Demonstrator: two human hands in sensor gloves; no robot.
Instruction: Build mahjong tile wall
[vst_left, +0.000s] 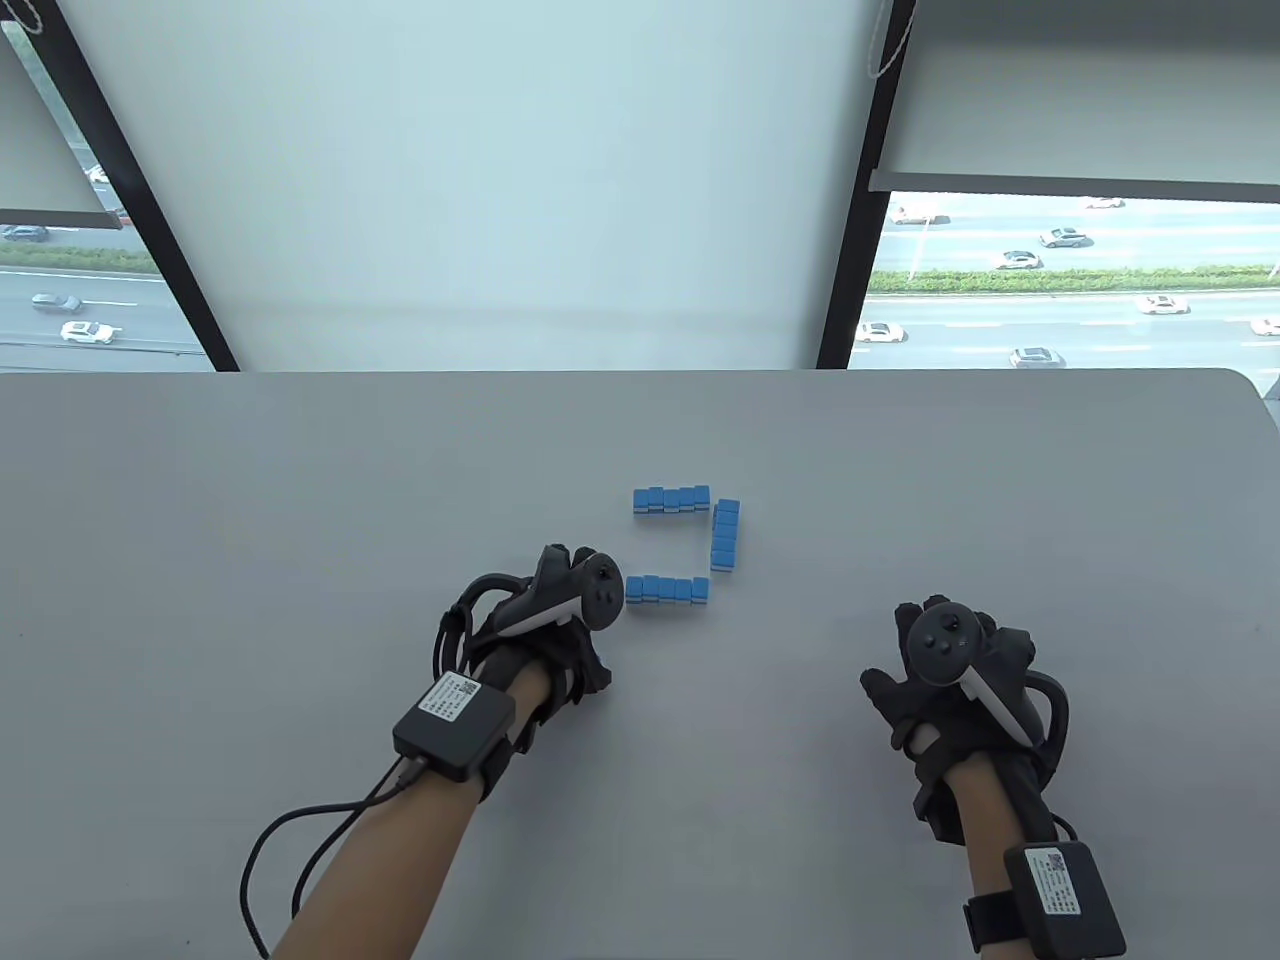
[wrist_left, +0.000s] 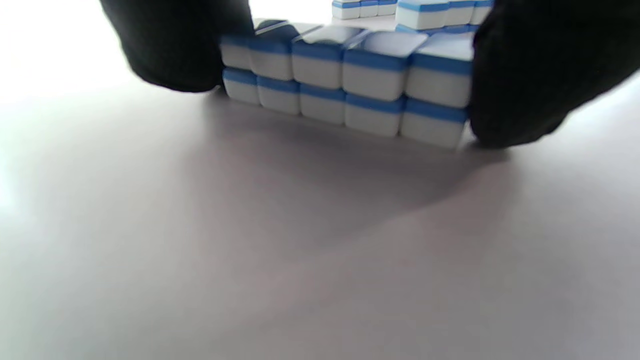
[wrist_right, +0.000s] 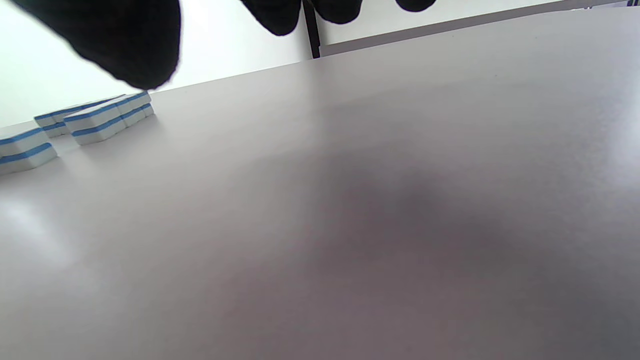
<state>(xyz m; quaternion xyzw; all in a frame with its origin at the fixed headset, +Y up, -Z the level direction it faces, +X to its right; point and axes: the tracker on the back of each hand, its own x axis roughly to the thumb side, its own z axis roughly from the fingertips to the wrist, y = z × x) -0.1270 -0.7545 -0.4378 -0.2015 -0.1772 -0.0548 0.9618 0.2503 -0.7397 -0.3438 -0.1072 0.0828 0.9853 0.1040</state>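
Note:
Blue-and-white mahjong tiles stand in two-high rows on the grey table (vst_left: 300, 560). A far row (vst_left: 670, 499), a right row (vst_left: 726, 535) and a near row (vst_left: 667, 590) form a U that is open to the left. My left hand (vst_left: 565, 610) is at the open left side. In the left wrist view its fingers (wrist_left: 170, 50) press on both ends of a two-high tile row (wrist_left: 345, 80) standing on the table. This row is hidden under the hand in the table view. My right hand (vst_left: 945, 655) is empty, fingers spread, to the right of the tiles.
In the right wrist view the tile rows (wrist_right: 100, 120) lie far left, with bare table in front. The table's far edge (vst_left: 640, 372) meets a window wall. Cables run from the left wrist box (vst_left: 452, 722).

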